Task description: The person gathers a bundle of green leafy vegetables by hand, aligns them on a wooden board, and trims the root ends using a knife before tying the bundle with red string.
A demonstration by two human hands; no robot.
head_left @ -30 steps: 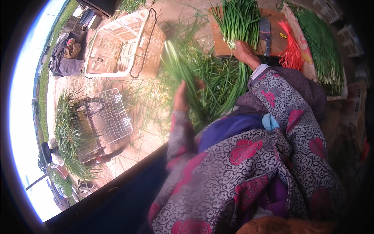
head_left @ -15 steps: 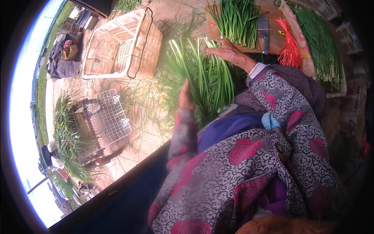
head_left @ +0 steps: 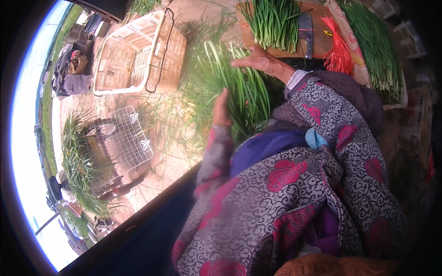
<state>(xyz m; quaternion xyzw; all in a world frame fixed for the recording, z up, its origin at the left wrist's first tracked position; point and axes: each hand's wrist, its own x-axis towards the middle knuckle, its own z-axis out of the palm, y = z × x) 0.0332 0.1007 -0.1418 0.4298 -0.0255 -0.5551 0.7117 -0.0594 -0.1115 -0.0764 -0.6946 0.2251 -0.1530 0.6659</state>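
Note:
Between my two hands is a loose bunch of green chives (head_left: 248,94), its pale stalk ends up and to the left, its leaves hanging toward my lap. My left hand (head_left: 223,109) holds the bunch's left side, thumb up, with its fingers mostly hidden behind the leaves. Higher up, my right hand (head_left: 262,60) curls over the bunch near the stalk ends, fingers bent around its right edge.
An orange-brown board (head_left: 320,37) at the far right carries neat chives (head_left: 274,27), a cleaver (head_left: 307,37) and red ties (head_left: 340,50). More chives (head_left: 375,43) lie beyond. Leftward are a plastic basket (head_left: 177,57) and a wire rack (head_left: 126,140) beside heaped leaves (head_left: 80,165).
My right hand has moved slightly left along with the stalk ends, which lean a little further left. The left hand remains at the bunch's side. The whole view has shifted slightly.

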